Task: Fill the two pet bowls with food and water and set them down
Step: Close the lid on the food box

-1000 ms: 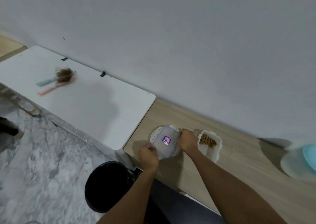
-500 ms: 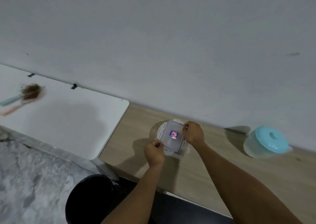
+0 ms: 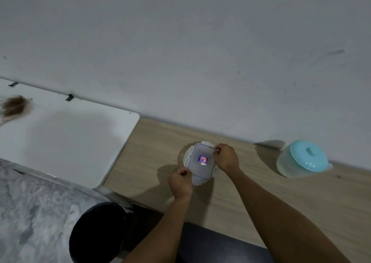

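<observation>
Pale wooden counter is seen from the head view, run along a grey wall, with a white table butted against its left end. A clear food box, its stickered lid turned upward, is held near the counter's middle, its long axis running from the person toward the wall. The rim of a white bowl is seen at its left side, partly covered. The box's near left edge is pinched by the curled fingers of the left hand, and its far right corner is pinched by the right hand. A teal-lidded tub is set well to the right, by the wall. A black bin is seen on the floor below.
</observation>
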